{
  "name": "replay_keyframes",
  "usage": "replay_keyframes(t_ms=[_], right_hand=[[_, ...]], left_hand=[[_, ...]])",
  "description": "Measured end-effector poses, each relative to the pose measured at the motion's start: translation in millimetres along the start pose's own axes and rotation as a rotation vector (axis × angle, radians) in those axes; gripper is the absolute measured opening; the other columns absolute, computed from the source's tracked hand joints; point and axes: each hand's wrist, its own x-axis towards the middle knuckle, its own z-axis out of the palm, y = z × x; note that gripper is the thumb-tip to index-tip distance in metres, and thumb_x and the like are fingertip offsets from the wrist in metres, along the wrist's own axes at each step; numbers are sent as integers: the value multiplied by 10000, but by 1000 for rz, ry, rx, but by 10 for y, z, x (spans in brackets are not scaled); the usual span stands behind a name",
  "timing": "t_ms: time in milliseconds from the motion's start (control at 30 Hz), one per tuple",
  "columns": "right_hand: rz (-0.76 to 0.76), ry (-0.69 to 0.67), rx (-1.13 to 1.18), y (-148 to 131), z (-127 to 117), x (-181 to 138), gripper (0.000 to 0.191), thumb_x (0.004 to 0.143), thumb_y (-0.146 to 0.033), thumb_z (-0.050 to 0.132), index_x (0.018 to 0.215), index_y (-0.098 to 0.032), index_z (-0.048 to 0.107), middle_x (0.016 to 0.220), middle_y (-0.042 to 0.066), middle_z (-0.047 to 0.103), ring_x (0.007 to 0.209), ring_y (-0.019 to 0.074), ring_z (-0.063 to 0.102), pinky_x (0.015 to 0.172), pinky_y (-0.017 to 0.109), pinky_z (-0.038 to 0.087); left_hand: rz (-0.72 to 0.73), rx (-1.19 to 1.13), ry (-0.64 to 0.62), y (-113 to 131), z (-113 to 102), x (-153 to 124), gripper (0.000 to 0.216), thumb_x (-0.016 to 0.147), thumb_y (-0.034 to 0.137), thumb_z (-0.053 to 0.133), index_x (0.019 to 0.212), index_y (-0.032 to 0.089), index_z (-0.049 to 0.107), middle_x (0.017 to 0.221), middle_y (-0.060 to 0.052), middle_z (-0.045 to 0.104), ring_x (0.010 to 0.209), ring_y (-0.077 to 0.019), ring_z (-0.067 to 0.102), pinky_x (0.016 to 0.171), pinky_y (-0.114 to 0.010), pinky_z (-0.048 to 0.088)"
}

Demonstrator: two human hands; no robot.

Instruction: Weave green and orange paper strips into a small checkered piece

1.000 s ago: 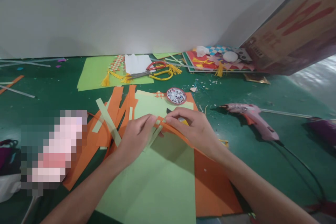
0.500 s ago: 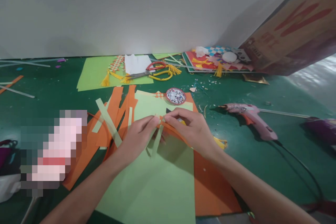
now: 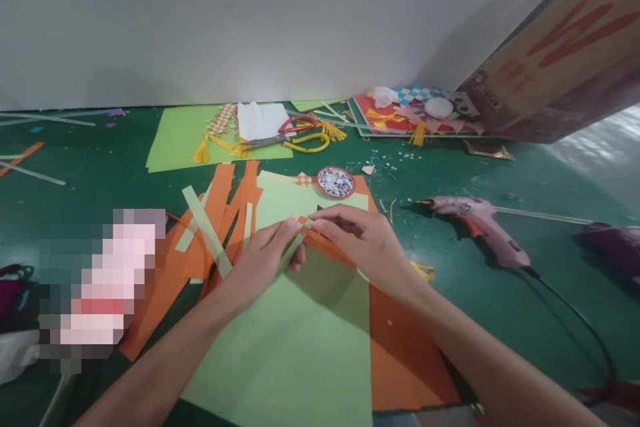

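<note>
On the table (image 3: 100, 173), left hand (image 3: 264, 248) and right hand (image 3: 364, 235) are pinching the weave (image 3: 303, 221) above the sheet (image 3: 310, 347), nearer its far edge, the strip (image 3: 293, 247) now lying closer to the left hand, suggesting the weave is being turned.

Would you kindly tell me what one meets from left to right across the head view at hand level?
Flat orange paper pieces, left hand, narrow orange and pale-green paper strips held between the hands, right hand, pink pistol-shaped glue gun.
</note>
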Motion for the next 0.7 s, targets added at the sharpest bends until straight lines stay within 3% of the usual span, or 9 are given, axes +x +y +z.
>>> replay_keyframes(t_ms=[167, 333, 467, 600, 700], right_hand=[[95, -191, 55, 26, -20, -3, 303, 797, -372, 601, 1023, -172, 638, 548, -44, 587, 420, 96, 517, 463, 227, 441], [162, -284, 163, 9, -47, 20, 207, 788, -348, 606, 894, -170, 618, 630, -23, 622, 449, 96, 544, 465, 231, 468], [130, -265, 147, -20, -91, 50, 183, 772, -353, 616, 797, -171, 620, 613, -21, 624, 453, 100, 546, 468, 234, 464], [16, -231, 57, -47, -130, 64, 174, 764, -337, 617, 729, -170, 650, 612, -6, 643, 504, 112, 558, 507, 241, 465], [-173, 48, -69, -14, -173, 94, 167, 744, -343, 644, 758, -190, 709, 684, 16, 691, 596, 138, 600, 582, 262, 490]], left_hand=[[10, -98, 7, -27, 9, 18, 477, 917, 511, 391, 601, 182, 530, 551, 24, 515, 541, -116, 451, 554, -253, 335], [4, -189, -80, -22, -12, 38, 447, 889, 524, 431, 679, 165, 595, 597, 0, 579, 549, -118, 527, 532, -247, 364], [30, -41, -109, -27, -72, 42, 329, 860, 455, 522, 724, 164, 597, 584, 7, 590, 509, -99, 495, 479, -222, 324], [93, 150, -67, -19, -91, 21, 353, 897, 424, 454, 691, 162, 572, 530, 22, 546, 430, -82, 415, 422, -209, 307], [314, 433, 59, -20, -77, 2, 392, 955, 371, 352, 711, 163, 577, 554, 7, 562, 490, -109, 510, 478, -221, 403]])
